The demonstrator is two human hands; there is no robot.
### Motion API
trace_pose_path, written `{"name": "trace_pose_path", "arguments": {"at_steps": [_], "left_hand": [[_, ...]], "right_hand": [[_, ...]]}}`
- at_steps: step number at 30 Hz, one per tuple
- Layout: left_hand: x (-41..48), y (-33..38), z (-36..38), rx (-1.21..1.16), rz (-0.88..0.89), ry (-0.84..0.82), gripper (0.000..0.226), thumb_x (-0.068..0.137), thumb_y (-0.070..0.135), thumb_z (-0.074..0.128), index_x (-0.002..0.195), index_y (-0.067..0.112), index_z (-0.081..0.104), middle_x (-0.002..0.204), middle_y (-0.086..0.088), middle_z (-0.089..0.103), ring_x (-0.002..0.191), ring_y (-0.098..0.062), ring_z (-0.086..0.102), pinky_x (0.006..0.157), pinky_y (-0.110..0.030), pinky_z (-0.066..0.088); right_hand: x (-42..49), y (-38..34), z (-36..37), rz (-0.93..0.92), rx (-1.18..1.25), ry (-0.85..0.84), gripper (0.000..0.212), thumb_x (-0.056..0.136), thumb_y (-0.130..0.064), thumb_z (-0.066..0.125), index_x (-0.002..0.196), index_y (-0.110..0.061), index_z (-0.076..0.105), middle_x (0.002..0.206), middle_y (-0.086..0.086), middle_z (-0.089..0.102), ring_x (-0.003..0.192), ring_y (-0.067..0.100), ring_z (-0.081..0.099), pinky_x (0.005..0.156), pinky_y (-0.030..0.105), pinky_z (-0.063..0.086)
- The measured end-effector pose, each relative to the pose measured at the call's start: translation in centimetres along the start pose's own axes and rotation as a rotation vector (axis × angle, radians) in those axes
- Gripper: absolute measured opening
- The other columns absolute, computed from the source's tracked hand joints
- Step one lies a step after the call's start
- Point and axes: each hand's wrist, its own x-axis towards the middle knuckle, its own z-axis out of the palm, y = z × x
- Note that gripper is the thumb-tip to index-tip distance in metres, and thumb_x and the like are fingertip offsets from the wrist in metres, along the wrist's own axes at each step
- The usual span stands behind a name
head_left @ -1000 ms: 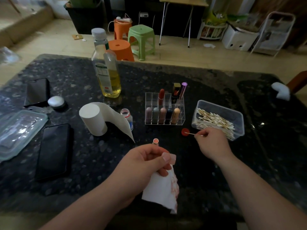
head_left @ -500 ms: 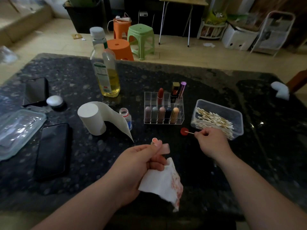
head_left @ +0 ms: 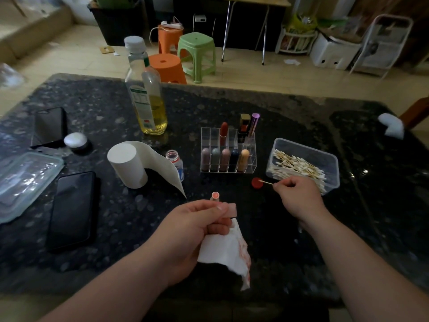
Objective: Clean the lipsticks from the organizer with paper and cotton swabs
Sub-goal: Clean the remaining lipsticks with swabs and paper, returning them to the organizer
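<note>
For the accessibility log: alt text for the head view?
The left hand grips an open lipstick and a stained paper; the right hand pinches a cotton swab, tip at a small red cap. Behind them on the dark table: a clear organizer of lipsticks and a tub of swabs.

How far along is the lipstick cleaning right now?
Done: some wiping, since the paper is stained red. In hand: the left hand grips that paper and an open lipstick; the right hand pinches a cotton swab at a red cap. Left: eight lipsticks stand in the organizer; which are clean, I cannot tell.
</note>
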Motion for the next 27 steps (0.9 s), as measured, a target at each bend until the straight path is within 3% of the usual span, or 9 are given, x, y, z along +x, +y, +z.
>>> {"name": "trace_pose_path", "arguments": {"at_steps": [3, 7, 14, 21, 27], "left_hand": [[0.1, -0.1, 0.0, -0.002, 0.012, 0.004, 0.022, 0.086, 0.012, 0.073, 0.106, 0.003, 0.078, 0.105, -0.02, 0.076, 0.082, -0.02, 0.068, 0.071, -0.025, 0.059], [0.0, -0.1, 0.0, 0.011, 0.016, 0.004, 0.033, 0.076, 0.017, 0.075, 0.105, 0.002, 0.078, 0.1, -0.02, 0.077, 0.081, -0.021, 0.069, 0.072, -0.027, 0.059], [0.0, -0.1, 0.0, 0.017, 0.0, -0.006, 0.021, 0.087, 0.015, 0.073, 0.105, 0.004, 0.079, 0.1, -0.018, 0.076, 0.081, -0.02, 0.068, 0.073, -0.029, 0.057], [0.0, 0.0, 0.2, -0.006, 0.003, -0.004, 0.027, 0.084, 0.018, 0.072, 0.104, 0.001, 0.078, 0.097, -0.018, 0.076, 0.077, -0.019, 0.067, 0.07, -0.027, 0.059], [-0.1, 0.6, 0.4, -0.11, -0.003, -0.003, 0.035, 0.085, 0.026, 0.072, 0.107, -0.001, 0.077, 0.079, -0.009, 0.07, 0.067, -0.014, 0.062, 0.07, -0.027, 0.057]], "right_hand": [[-0.1, 0.0, 0.0, -0.006, 0.021, 0.019, 0.013, 0.094, -0.02, 0.068, 0.081, -0.019, 0.072, 0.08, 0.005, 0.069, 0.074, 0.018, 0.064, 0.06, 0.028, 0.045], [-0.2, 0.2, -0.2, 0.006, 0.012, 0.024, 0.014, 0.094, -0.02, 0.068, 0.081, -0.018, 0.072, 0.078, 0.005, 0.069, 0.072, 0.018, 0.063, 0.058, 0.027, 0.044], [-0.2, 0.2, -0.3, 0.017, 0.022, 0.026, 0.014, 0.093, -0.021, 0.07, 0.079, -0.018, 0.072, 0.076, 0.006, 0.069, 0.071, 0.02, 0.065, 0.062, 0.03, 0.049], [-0.5, -0.1, -0.6, -0.006, 0.105, 0.0, 0.012, 0.091, -0.023, 0.071, 0.082, -0.017, 0.074, 0.078, 0.007, 0.071, 0.075, 0.024, 0.067, 0.071, 0.04, 0.057], [-3.0, -1.7, -2.6, -0.113, 0.424, -0.176, 0.014, 0.092, -0.003, 0.067, 0.08, -0.008, 0.069, 0.061, 0.006, 0.052, 0.055, 0.016, 0.043, 0.05, 0.029, 0.034]]}}
